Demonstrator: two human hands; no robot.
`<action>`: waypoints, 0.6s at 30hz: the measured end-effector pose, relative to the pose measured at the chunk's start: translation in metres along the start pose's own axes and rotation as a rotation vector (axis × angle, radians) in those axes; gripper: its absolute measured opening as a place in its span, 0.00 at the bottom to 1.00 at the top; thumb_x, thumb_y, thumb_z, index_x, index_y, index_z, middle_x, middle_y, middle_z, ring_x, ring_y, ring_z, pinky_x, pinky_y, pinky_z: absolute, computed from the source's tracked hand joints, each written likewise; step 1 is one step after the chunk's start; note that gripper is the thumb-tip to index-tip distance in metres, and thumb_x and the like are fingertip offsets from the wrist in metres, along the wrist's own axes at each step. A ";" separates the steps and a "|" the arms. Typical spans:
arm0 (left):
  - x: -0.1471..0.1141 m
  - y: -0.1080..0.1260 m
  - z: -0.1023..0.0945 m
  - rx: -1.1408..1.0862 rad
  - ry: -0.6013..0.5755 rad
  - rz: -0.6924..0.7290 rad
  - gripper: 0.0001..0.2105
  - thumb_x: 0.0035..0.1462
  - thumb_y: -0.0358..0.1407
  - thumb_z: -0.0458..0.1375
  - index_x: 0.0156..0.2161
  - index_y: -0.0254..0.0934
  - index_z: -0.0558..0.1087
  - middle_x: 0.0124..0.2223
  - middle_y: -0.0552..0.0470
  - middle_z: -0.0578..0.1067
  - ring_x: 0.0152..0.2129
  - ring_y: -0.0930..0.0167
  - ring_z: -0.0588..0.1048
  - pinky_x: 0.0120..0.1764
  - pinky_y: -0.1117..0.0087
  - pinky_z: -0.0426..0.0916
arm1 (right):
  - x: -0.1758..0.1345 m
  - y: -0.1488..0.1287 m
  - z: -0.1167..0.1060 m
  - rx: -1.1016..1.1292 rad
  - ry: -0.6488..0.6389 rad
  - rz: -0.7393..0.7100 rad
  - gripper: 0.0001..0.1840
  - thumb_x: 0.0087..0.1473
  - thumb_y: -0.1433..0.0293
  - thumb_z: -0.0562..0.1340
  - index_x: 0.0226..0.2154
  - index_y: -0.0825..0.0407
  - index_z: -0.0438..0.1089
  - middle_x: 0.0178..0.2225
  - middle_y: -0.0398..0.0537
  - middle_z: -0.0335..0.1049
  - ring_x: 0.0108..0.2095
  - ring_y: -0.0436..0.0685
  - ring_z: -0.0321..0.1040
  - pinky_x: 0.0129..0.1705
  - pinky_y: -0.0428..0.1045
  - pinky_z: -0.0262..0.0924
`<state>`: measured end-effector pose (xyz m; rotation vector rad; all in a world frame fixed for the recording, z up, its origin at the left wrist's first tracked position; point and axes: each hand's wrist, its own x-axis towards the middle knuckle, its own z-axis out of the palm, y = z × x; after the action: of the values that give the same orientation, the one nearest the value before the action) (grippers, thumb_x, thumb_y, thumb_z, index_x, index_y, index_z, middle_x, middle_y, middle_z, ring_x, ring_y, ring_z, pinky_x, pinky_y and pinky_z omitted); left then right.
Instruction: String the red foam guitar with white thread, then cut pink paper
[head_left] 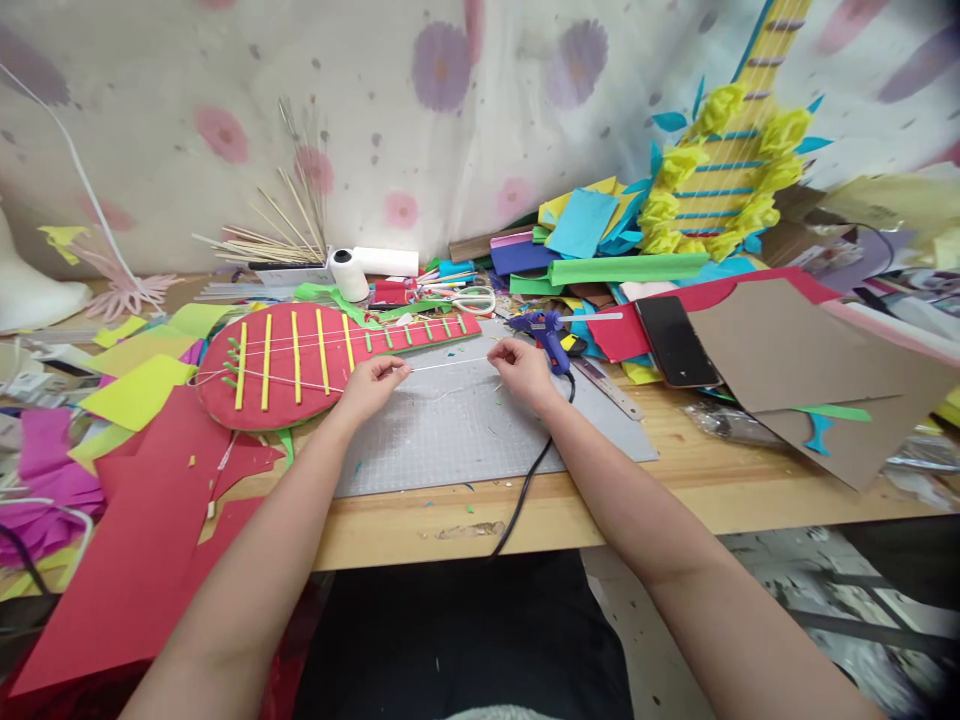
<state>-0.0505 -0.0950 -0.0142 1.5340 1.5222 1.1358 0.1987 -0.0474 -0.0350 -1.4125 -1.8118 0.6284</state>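
Note:
A white string [450, 364] is stretched between my two hands above the grey cutting mat [420, 450]. My left hand [373, 384] pinches it close to the red paper guitar [281, 335], and my right hand [519, 368] pinches its other stretch. A loose bit of the string droops below. The guitar lies flat, its neck pointing right, with yellow strips across the body and small green pegs at both ends. White strings run along it. Just beyond my right hand lies a blue glue gun [551, 335] with a glue stick in it.
A metal ruler [606, 385] and the glue gun's black cord [529, 480] lie near my right arm. Scissors [474, 300] and a thread spool [348, 275] are behind the mat. A phone [677, 340] rests on cardboard at right. Red paper [150, 520] overhangs the left edge.

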 end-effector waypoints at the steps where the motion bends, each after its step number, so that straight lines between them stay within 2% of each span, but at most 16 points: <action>1: 0.000 0.000 0.004 -0.026 0.023 -0.006 0.11 0.42 0.44 0.61 0.26 0.37 0.73 0.21 0.56 0.66 0.19 0.74 0.61 0.24 0.73 0.53 | 0.000 0.000 -0.002 -0.035 0.000 -0.003 0.07 0.48 0.73 0.57 0.29 0.52 0.71 0.31 0.47 0.73 0.32 0.53 0.68 0.37 0.48 0.60; 4: -0.002 -0.001 0.015 -0.052 0.054 -0.025 0.10 0.43 0.42 0.61 0.26 0.37 0.73 0.20 0.57 0.66 0.17 0.76 0.59 0.23 0.73 0.52 | -0.002 -0.002 -0.010 -0.202 -0.095 -0.023 0.12 0.47 0.77 0.56 0.34 0.53 0.72 0.37 0.49 0.73 0.35 0.54 0.67 0.39 0.49 0.59; 6: -0.004 -0.001 0.019 -0.048 0.065 -0.037 0.09 0.44 0.41 0.60 0.26 0.36 0.73 0.21 0.57 0.67 0.18 0.76 0.60 0.24 0.73 0.53 | -0.003 -0.005 -0.017 -0.296 -0.195 -0.049 0.22 0.44 0.80 0.56 0.42 0.52 0.71 0.46 0.51 0.70 0.37 0.54 0.67 0.39 0.49 0.59; 8: -0.007 -0.003 0.022 -0.022 0.075 -0.035 0.09 0.45 0.41 0.60 0.26 0.36 0.72 0.22 0.56 0.69 0.18 0.75 0.62 0.25 0.73 0.55 | -0.004 -0.009 -0.022 -0.317 -0.255 -0.099 0.30 0.40 0.81 0.57 0.49 0.50 0.67 0.52 0.52 0.64 0.38 0.55 0.67 0.40 0.49 0.59; 9: -0.008 -0.005 0.023 -0.006 0.076 -0.028 0.09 0.46 0.41 0.59 0.26 0.36 0.72 0.22 0.56 0.70 0.19 0.75 0.62 0.25 0.73 0.56 | -0.005 -0.012 -0.023 -0.300 -0.256 -0.137 0.31 0.39 0.80 0.58 0.50 0.50 0.66 0.53 0.52 0.63 0.40 0.55 0.66 0.42 0.50 0.59; 11: -0.009 -0.007 0.026 0.023 0.073 -0.015 0.09 0.47 0.41 0.58 0.27 0.36 0.73 0.23 0.56 0.70 0.19 0.75 0.63 0.25 0.72 0.57 | -0.006 -0.020 -0.019 -0.233 -0.211 -0.231 0.27 0.42 0.78 0.59 0.48 0.51 0.68 0.50 0.51 0.65 0.44 0.56 0.64 0.48 0.51 0.57; 13: -0.011 -0.008 0.029 0.044 0.067 -0.002 0.10 0.48 0.42 0.58 0.28 0.36 0.73 0.24 0.55 0.71 0.19 0.74 0.64 0.26 0.72 0.57 | -0.009 -0.029 -0.009 -0.159 -0.161 -0.326 0.17 0.47 0.74 0.59 0.42 0.51 0.70 0.46 0.50 0.68 0.47 0.57 0.62 0.53 0.52 0.53; 15: -0.012 -0.009 0.031 0.065 0.055 0.021 0.11 0.49 0.42 0.57 0.29 0.36 0.74 0.25 0.54 0.73 0.20 0.73 0.66 0.26 0.72 0.58 | -0.012 -0.036 0.005 -0.115 -0.185 -0.390 0.10 0.53 0.70 0.59 0.39 0.52 0.71 0.44 0.50 0.70 0.48 0.57 0.62 0.53 0.53 0.52; 18: -0.013 -0.009 0.032 0.097 0.042 0.065 0.12 0.49 0.43 0.57 0.30 0.35 0.74 0.27 0.52 0.74 0.22 0.73 0.68 0.28 0.71 0.59 | -0.014 -0.040 0.024 -0.116 -0.266 -0.409 0.10 0.56 0.67 0.58 0.38 0.52 0.72 0.42 0.50 0.72 0.47 0.57 0.62 0.52 0.53 0.53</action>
<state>-0.0237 -0.1038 -0.0364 1.6440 1.5859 1.1523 0.1572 -0.0701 -0.0230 -1.0160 -2.2971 0.5194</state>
